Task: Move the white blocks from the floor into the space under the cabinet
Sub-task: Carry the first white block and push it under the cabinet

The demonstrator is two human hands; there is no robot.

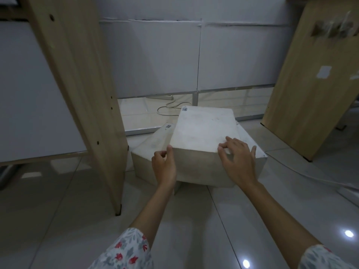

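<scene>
A large white block [202,131] lies tilted on top of two other white blocks, one at the left [147,152] and one at the right [250,144], on the tiled floor between two wooden cabinet panels. My left hand [164,166] holds the top block's near left corner, thumb on the edge and fingers curled against its side. My right hand [239,158] rests on its near right corner, with bent fingers on the top face. The block's underside is hidden.
A wooden side panel [81,94] stands at the left and another [310,84] at the right. White wall panels [155,61] close the back, with a gap along the floor. A white cable [169,107] lies behind the blocks, and another cable [303,173] runs at the right.
</scene>
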